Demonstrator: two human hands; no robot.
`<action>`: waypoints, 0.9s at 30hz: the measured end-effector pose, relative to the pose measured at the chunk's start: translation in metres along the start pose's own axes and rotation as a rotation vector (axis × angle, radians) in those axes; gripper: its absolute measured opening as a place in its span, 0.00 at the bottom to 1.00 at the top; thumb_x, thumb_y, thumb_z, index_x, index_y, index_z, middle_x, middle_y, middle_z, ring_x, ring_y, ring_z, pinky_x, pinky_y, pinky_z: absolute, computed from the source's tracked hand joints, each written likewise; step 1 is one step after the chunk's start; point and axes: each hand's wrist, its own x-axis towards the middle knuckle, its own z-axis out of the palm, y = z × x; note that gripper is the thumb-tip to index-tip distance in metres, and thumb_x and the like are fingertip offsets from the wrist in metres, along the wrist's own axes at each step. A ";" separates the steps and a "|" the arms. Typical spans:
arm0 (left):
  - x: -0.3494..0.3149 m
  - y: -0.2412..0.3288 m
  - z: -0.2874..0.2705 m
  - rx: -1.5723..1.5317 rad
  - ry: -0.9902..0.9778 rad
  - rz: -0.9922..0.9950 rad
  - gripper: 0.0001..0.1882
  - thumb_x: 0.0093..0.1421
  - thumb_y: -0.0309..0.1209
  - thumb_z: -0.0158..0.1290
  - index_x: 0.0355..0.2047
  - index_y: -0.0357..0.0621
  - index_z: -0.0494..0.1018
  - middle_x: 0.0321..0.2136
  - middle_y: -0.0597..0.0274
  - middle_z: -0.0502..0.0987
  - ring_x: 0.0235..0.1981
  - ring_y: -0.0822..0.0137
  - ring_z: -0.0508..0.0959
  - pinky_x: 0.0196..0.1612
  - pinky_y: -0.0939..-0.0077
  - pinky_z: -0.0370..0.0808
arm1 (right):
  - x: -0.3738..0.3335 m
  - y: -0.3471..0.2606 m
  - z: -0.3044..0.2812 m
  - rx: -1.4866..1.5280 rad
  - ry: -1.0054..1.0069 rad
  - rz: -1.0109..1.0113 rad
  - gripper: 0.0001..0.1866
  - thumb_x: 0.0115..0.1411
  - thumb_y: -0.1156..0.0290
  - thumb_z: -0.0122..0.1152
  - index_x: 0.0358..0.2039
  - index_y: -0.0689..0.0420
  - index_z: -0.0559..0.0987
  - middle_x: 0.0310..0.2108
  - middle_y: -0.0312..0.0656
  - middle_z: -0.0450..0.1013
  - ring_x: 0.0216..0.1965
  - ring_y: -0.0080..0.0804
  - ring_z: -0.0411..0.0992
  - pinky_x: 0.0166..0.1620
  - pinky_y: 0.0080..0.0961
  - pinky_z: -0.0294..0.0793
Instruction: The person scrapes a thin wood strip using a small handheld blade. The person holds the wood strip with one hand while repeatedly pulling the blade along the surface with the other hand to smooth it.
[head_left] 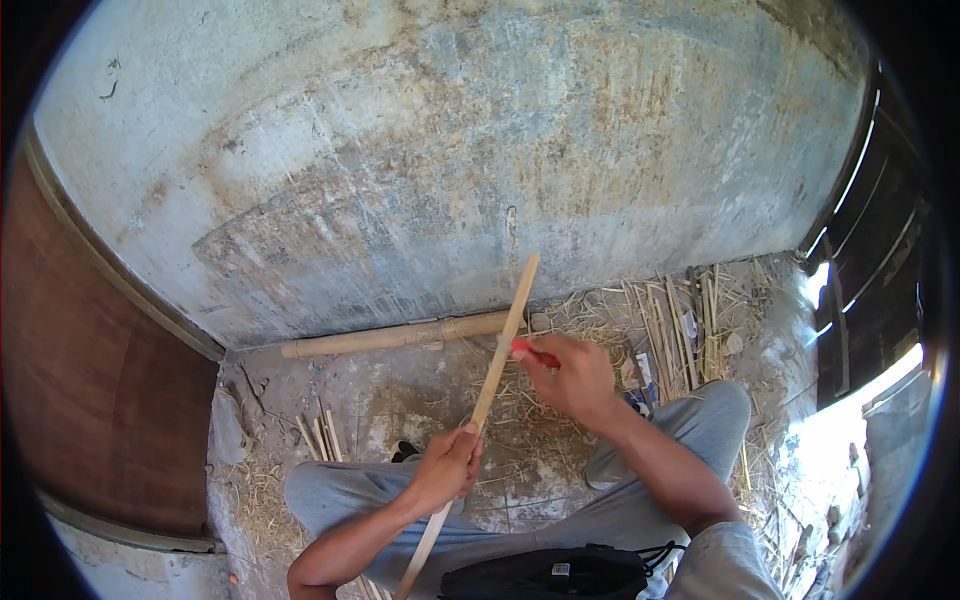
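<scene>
A long, pale bamboo strip (495, 378) slants up and away across the middle, from my lap toward the wall. My left hand (447, 468) is closed around its lower part, above my bent left leg. Farther up the strip, my right hand (575, 378) grips a small red-handled knife (522, 346). The knife's tip meets the strip's right edge; its blade is too small to make out clearly. Most of the handle is hidden inside my right fingers.
A thick bamboo pole (390, 338) lies along the foot of the stained wall (450, 170). Several split sticks (680, 335) and shavings cover the floor at right; more sticks (322, 435) lie at left. A black bag (550, 574) rests on my lap. A brown door panel (110, 390) stands left.
</scene>
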 end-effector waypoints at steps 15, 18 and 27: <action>0.007 -0.006 -0.010 0.091 -0.037 0.043 0.22 0.76 0.47 0.39 0.30 0.45 0.67 0.16 0.70 0.64 0.13 0.79 0.61 0.15 0.78 0.59 | 0.011 0.011 -0.019 0.120 0.010 0.304 0.13 0.60 0.62 0.70 0.31 0.60 0.83 0.19 0.46 0.76 0.18 0.35 0.76 0.25 0.30 0.73; 0.013 -0.011 -0.011 0.200 0.048 0.236 0.21 0.76 0.45 0.39 0.34 0.42 0.69 0.16 0.69 0.65 0.13 0.78 0.63 0.15 0.77 0.60 | -0.009 -0.016 -0.011 0.175 -0.057 0.088 0.12 0.60 0.62 0.71 0.33 0.60 0.83 0.22 0.45 0.79 0.20 0.36 0.78 0.26 0.30 0.75; 0.019 -0.015 -0.012 0.109 0.035 0.197 0.18 0.76 0.46 0.40 0.38 0.44 0.66 0.16 0.70 0.62 0.13 0.79 0.60 0.15 0.80 0.58 | -0.022 -0.019 0.002 0.119 -0.170 -0.084 0.12 0.59 0.60 0.71 0.34 0.56 0.84 0.29 0.42 0.81 0.24 0.39 0.80 0.26 0.33 0.77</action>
